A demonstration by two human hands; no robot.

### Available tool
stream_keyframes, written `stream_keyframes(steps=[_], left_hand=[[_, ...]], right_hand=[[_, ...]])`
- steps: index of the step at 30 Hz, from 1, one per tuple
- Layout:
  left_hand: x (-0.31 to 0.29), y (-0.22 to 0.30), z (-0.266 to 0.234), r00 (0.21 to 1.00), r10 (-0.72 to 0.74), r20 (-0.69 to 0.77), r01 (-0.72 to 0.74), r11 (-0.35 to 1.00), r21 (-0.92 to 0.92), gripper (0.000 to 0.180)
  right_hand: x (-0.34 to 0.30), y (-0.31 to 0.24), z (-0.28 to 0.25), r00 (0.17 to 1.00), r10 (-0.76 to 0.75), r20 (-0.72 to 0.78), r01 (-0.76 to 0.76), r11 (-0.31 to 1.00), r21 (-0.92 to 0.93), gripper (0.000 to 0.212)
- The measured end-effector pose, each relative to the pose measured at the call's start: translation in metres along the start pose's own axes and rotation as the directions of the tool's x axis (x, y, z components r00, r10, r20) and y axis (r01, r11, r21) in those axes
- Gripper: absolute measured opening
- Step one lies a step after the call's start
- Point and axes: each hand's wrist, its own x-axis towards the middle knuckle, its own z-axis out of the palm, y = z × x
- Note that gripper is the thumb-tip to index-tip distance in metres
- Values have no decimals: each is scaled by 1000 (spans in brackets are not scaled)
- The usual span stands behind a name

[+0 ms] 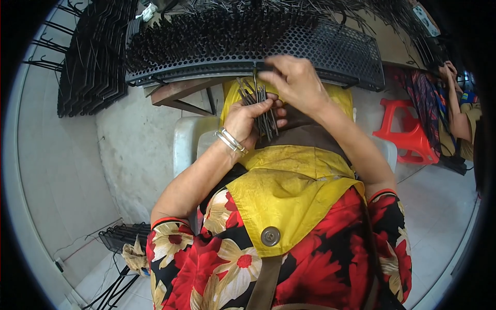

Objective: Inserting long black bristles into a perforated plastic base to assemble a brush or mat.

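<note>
My left hand is closed around a loose bundle of thin dark metal rods, which fan out above and below the fingers. Bent at the knuckles, my right hand hovers just above and right of that bundle, by the front edge of a perforated metal rack. Its fingertips are blurred, and whether they grip anything is unclear. Many short dark rods stand upright in the rack's holes, packed closely over its left and middle parts. A yellow apron covers my lap beneath both hands.
Dark metal racks hang stacked along the left wall. More loose rods lie scattered behind the rack. A red plastic stool stands at right, near another person's arm. A wire basket sits at lower left.
</note>
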Motion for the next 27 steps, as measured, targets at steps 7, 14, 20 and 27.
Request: stream_keyframes(steps=[7,14,20,27], left_hand=[[-3,-6,-1,985,-129,114,114,985,128,15],[-2,-17,-3,984,-136,113,125,987,99,16],[-14,-32,-2,957,-126,261,-4,894,448,21],[-11,-32,5,947,-55,316,-161,772,615,17]], right_hand=[[-36,-3,-16,727,489,481,-678,618,397,8],[-24,26,-47,806,591,20,-454,597,661,5],[7,56,-65,805,472,-360,-257,823,506,9],[33,83,-50,775,293,-560,-153,947,282,10]])
